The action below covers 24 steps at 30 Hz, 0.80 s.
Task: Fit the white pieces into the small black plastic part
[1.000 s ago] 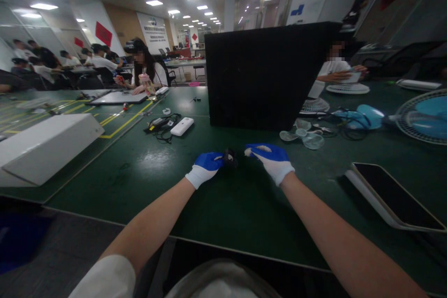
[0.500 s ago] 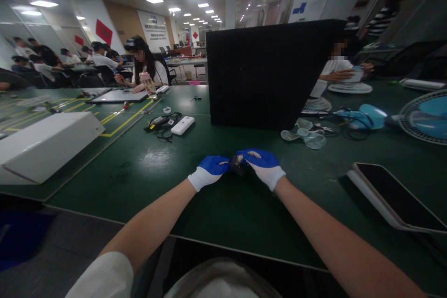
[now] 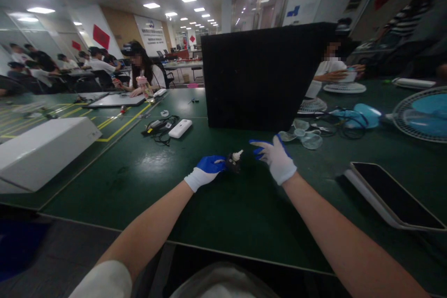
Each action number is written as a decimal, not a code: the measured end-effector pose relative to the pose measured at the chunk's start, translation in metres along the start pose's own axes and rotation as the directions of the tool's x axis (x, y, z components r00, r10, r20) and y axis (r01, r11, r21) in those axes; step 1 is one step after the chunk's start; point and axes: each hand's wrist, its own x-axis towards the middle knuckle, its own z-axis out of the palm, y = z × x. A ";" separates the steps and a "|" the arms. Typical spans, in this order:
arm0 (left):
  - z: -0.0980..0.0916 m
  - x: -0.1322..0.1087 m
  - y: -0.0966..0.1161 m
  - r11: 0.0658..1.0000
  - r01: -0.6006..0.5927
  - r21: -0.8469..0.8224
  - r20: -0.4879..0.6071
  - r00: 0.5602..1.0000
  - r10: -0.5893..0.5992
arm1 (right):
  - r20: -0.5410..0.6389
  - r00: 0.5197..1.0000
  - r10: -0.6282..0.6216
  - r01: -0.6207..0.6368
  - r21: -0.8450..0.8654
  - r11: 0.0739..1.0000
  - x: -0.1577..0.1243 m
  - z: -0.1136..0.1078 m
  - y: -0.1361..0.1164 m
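A white glove with blue-coated fingers covers each hand. My left hand (image 3: pixel 209 167) is closed on a small black part (image 3: pixel 233 164) with a white tip pointing up and to the right; it looks like a small motor, but the picture is too dark to be sure. To the right of that part, my right hand (image 3: pixel 274 156) is raised with its fingers apart and holds nothing. Just beyond the right fingertips lies a clear fan blade (image 3: pixel 302 135).
A large black box (image 3: pixel 258 79) stands ahead. At right are a blue fan part (image 3: pixel 365 115), a fan grille (image 3: pixel 422 114) and a tablet-like device (image 3: pixel 394 193). A white power bank (image 3: pixel 180 128), cables (image 3: pixel 159 126) and a white box (image 3: pixel 49 151) lie left. Co-workers sit beyond.
My right hand has let go of the black part and moved to the right, its fingers spreading. My left hand keeps hold of the part, and the white tip now shows.
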 end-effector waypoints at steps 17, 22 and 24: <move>-0.006 -0.002 0.017 0.990 0.094 -0.106 0.054 0.995 -0.089 | 0.063 0.981 0.183 -0.191 0.461 0.866 0.014 -0.034 0.033; -0.006 -0.001 0.011 0.990 0.079 -0.117 0.056 0.996 -0.073 | 0.083 0.979 0.187 -0.205 0.426 0.881 0.015 -0.035 0.035; -0.006 0.000 0.009 0.990 0.094 -0.107 0.064 0.994 -0.087 | 0.074 0.977 0.201 -0.214 0.377 0.901 0.017 -0.035 0.036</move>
